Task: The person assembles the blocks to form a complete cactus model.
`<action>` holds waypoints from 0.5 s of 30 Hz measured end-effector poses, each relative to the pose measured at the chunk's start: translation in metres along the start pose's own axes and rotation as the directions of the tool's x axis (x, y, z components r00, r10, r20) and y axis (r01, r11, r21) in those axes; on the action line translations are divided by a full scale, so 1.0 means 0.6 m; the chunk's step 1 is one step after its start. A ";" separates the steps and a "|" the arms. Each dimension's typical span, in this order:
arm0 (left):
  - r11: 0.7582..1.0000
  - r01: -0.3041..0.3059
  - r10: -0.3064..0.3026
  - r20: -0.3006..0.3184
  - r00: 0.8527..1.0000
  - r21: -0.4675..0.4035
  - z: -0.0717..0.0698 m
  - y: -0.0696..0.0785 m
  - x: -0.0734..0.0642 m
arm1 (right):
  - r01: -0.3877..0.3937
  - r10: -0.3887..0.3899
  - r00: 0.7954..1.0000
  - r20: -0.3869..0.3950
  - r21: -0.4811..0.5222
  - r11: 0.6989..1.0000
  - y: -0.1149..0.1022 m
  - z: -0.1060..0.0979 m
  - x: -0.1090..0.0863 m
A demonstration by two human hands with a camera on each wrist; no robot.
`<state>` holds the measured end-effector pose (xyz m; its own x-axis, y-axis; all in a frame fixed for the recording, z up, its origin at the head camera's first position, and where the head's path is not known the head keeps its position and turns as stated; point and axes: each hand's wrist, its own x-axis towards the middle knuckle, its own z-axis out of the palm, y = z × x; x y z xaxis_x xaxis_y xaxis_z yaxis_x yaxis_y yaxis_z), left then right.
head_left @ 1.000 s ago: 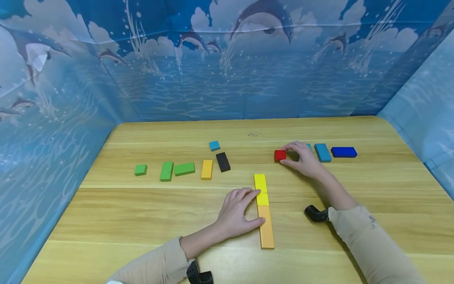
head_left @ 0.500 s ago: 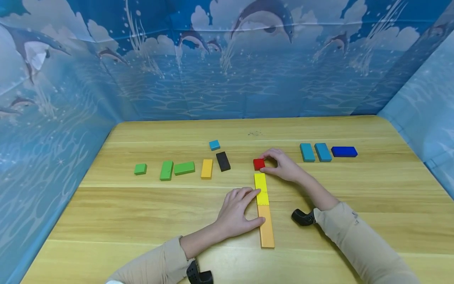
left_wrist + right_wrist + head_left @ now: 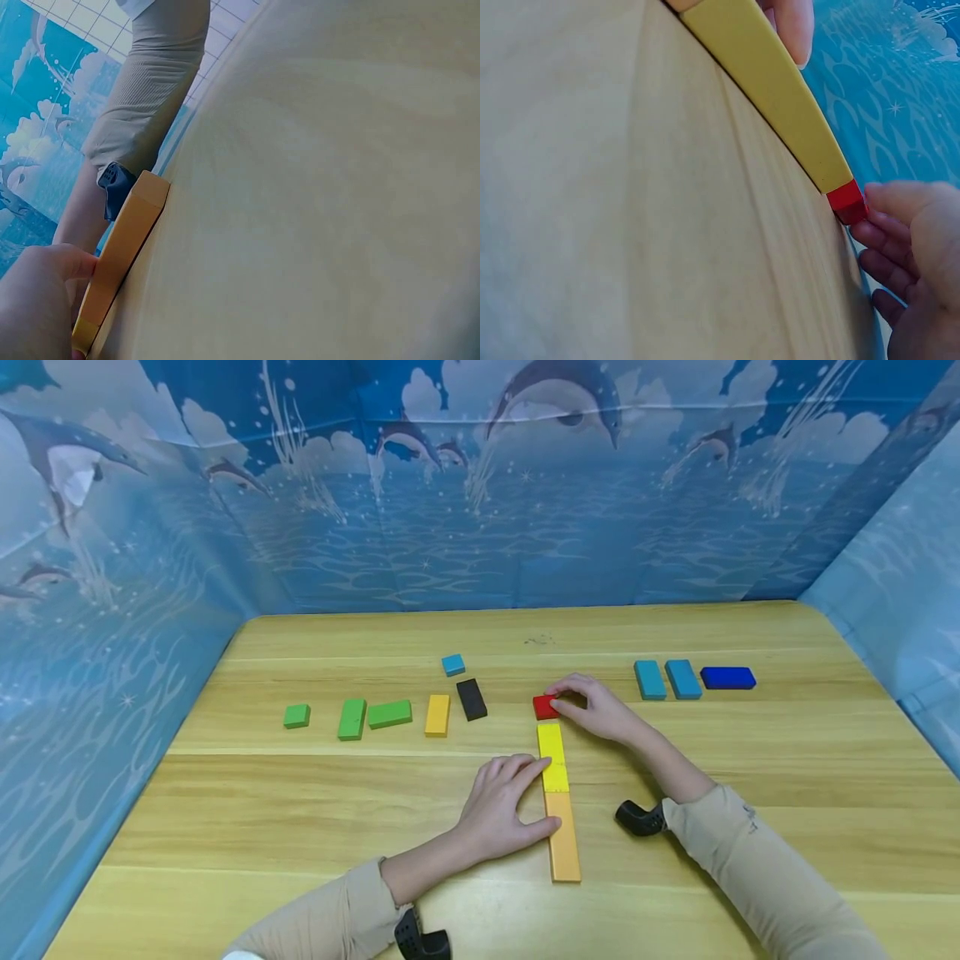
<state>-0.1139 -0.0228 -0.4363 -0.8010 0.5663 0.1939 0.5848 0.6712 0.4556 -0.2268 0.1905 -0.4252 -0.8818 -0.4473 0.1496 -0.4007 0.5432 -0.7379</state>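
Observation:
In the head view a yellow block (image 3: 551, 739) and an orange block (image 3: 564, 852) lie end to end on the wooden table. My left hand (image 3: 498, 810) rests along their left side, fingers spread, thumb against the orange block and index finger at the yellow one. A small red block (image 3: 543, 707) sits at the yellow block's far end; in the right wrist view the two meet. The thumb and index finger of my right hand (image 3: 596, 710) are at the red block's right end, pinching it lightly and hiding part of it.
To the left lie several green blocks (image 3: 390, 714), an amber block (image 3: 437, 716), a black block (image 3: 472, 699) and a small light-blue block (image 3: 453, 665). Light-blue blocks (image 3: 650, 681) and a dark-blue block (image 3: 728, 678) lie back right. A dolphin-print curtain (image 3: 480, 543) borders the table (image 3: 300, 818).
My right hand has carried the red block leftward and toward me, to the yellow block's far end. Its thumb has since shifted from the block's near edge to its right end. My left hand stays put.

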 end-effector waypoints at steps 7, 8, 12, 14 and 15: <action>1.000 0.006 -0.006 0.008 1.000 0.005 0.000 -0.002 -0.001 | -0.034 0.034 0.999 0.001 0.027 0.999 -0.005 0.000 -0.001; 1.000 0.007 -0.007 0.008 1.000 0.003 0.000 -0.002 -0.001 | -0.038 0.038 0.999 0.004 0.029 0.999 -0.005 -0.001 -0.001; 1.000 0.002 -0.002 0.004 1.000 0.001 0.001 -0.001 0.000 | -0.066 0.066 0.998 0.013 0.034 0.997 -0.004 -0.001 -0.002; 1.000 0.002 -0.002 0.004 1.000 0.005 0.002 -0.001 0.000 | -0.078 0.077 0.997 0.018 0.043 0.996 -0.005 -0.002 -0.002; 1.000 0.002 -0.002 0.006 1.000 0.005 0.002 -0.001 0.001 | -0.082 0.081 0.996 0.020 0.049 0.995 -0.008 -0.002 -0.002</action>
<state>-0.1144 -0.0224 -0.4374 -0.8015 0.5677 0.1879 0.5837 0.6746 0.4518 -0.2240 0.1895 -0.4208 -0.9062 -0.4160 0.0757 -0.3143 0.5428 -0.7789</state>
